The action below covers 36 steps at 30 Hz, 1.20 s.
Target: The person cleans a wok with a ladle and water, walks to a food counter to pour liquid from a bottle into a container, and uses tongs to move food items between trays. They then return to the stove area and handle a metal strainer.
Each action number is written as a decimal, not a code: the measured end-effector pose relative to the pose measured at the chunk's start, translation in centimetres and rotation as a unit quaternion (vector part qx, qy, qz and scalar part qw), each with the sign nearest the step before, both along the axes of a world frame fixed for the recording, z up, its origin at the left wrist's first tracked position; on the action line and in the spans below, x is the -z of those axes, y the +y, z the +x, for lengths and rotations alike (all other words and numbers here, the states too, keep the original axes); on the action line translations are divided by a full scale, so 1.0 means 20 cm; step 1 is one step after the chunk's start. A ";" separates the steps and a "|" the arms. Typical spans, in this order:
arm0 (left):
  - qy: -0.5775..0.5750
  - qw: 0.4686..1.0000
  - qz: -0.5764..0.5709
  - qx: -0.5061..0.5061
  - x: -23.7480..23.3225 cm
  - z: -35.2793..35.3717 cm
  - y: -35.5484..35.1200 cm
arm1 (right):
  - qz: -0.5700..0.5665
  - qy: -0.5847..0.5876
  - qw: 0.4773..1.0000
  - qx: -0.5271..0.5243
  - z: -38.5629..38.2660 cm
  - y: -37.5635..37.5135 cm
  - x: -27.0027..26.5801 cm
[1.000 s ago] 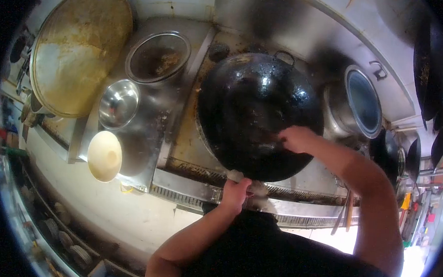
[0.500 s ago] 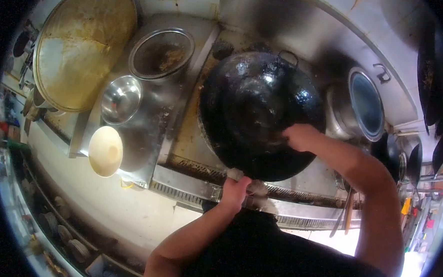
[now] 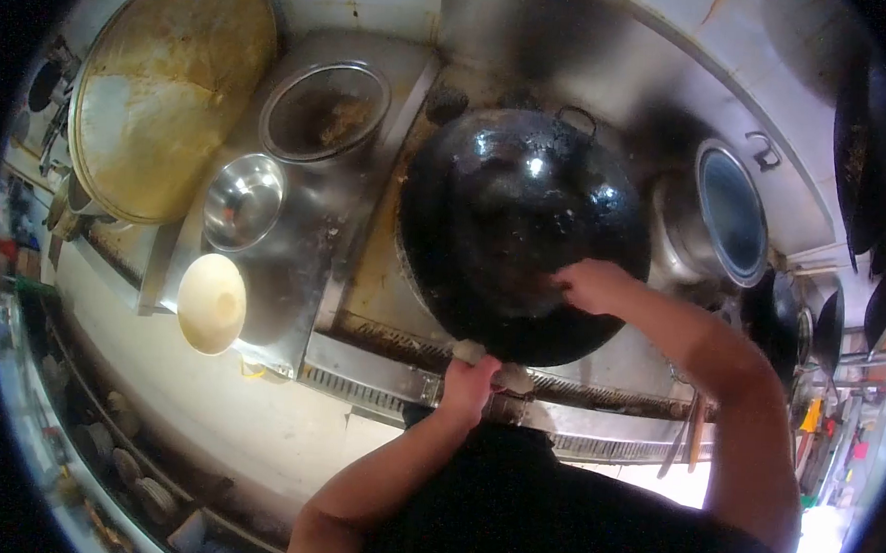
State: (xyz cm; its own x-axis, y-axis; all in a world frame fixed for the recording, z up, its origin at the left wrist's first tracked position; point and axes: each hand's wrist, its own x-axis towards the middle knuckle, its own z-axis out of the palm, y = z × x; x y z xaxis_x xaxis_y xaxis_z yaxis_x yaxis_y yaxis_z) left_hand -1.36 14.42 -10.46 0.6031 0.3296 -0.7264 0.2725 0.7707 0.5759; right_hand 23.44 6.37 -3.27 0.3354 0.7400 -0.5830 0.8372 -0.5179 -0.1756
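A large black wok [image 3: 487,199] with a wet, shiny inside sits on the stove. At its near rim my left hand [image 3: 471,383] is closed on a greyish cloth [image 3: 511,379]. My right hand [image 3: 595,286] reaches over the right part of the wok, fingers closed and pointing into it. Something dark and blurred is at its fingertips; I cannot make out what it is. A ring handle [image 3: 578,118] stands up from the wok's far edge.
Left of the wok are a steel bowl [image 3: 244,202], a cream bowl [image 3: 211,304], a strainer-like round pan [image 3: 324,110] and a big round lid [image 3: 172,92]. To the right stands a steel pot [image 3: 732,212]; dark pans [image 3: 867,159] hang beyond it.
My right hand has moved slightly left and toward me over the wok. My left hand stays at the near rim with the cloth.
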 end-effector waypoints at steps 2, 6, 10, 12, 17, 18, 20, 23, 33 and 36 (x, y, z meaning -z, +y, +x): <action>-0.003 1.000 0.000 0.000 0.01 -0.01 0.00 | -0.104 -0.134 0.985 -0.022 0.15 -0.05 -0.01; -0.010 1.000 -0.010 -0.003 0.00 -0.01 0.01 | 0.020 -0.234 0.963 0.129 0.40 0.18 0.14; -0.019 1.000 0.001 -0.020 0.01 -0.01 0.01 | 0.184 -0.092 0.965 0.165 0.26 0.41 0.28; 0.001 1.000 0.000 -0.019 -0.01 -0.01 0.00 | 0.200 0.008 0.974 0.105 0.14 0.38 0.27; 0.003 1.000 -0.004 -0.015 -0.02 -0.01 0.00 | 0.042 0.035 0.998 -0.034 -0.01 0.06 0.03; -0.007 1.000 -0.017 -0.019 -0.01 -0.01 0.00 | -0.030 0.005 0.999 -0.040 -0.01 0.02 -0.07; -0.016 0.999 -0.029 -0.026 0.00 -0.01 0.00 | -0.060 -0.096 0.993 -0.034 0.13 -0.08 -0.02; -0.001 1.000 -0.001 -0.028 0.01 -0.01 0.00 | -0.012 -0.182 0.979 0.087 0.33 0.06 0.12; 0.004 1.000 -0.015 -0.009 -0.01 0.00 0.00 | 0.471 0.129 0.855 0.175 -0.06 0.65 0.31; 0.004 1.000 -0.012 -0.002 -0.03 0.00 0.01 | 0.347 0.178 0.912 0.123 -0.09 0.53 0.18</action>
State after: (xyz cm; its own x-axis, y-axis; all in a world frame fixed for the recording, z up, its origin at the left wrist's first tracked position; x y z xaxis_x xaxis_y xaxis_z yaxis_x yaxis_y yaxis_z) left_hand -1.39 14.67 -9.87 0.5969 0.3144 -0.7382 0.2741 0.7848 0.5559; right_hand 21.60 16.93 -6.80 0.4216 0.9005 -0.1071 0.5360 -0.3427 -0.7715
